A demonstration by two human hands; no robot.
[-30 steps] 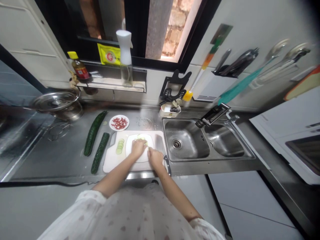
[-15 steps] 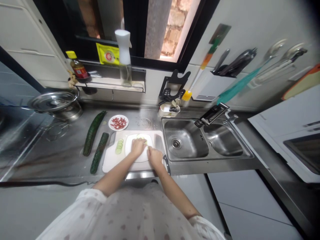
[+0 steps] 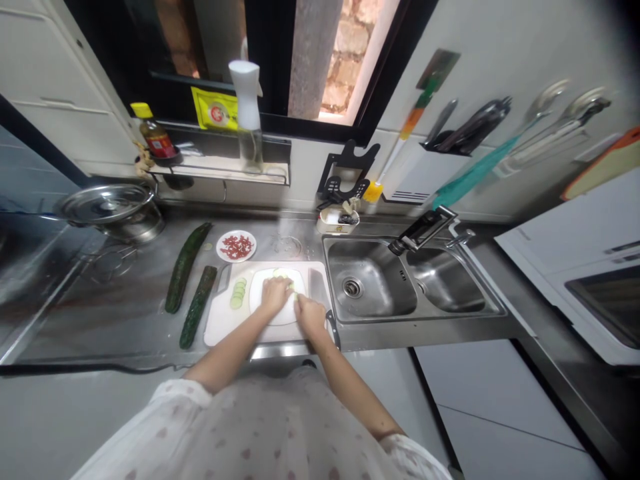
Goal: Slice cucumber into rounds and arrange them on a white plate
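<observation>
Both hands are over a white plate [image 3: 257,288] on a pale cutting board [image 3: 220,328]. My left hand [image 3: 274,295] has its fingers curled at pale green cucumber slices [image 3: 281,273] at the plate's far side. Closed at the plate's right part, my right hand [image 3: 310,315] has its fingertips by a small pale green piece between the hands; what they pinch is mostly hidden. Overlapping cucumber slices [image 3: 239,293] lie left of the plate. At the board's right edge rests a knife [image 3: 317,285] with a black handle.
Two whole cucumbers [image 3: 186,270] lie on the steel counter, left of the board. Behind it sits a small plate of chopped red pieces [image 3: 237,247]. A double sink [image 3: 373,277] adjoins on the right; a lidded pot [image 3: 113,210] stands at the far left.
The view has shifted very slightly. Both hands stay in nearly the same place over the plate, and the cucumbers, slices and knife have not moved.
</observation>
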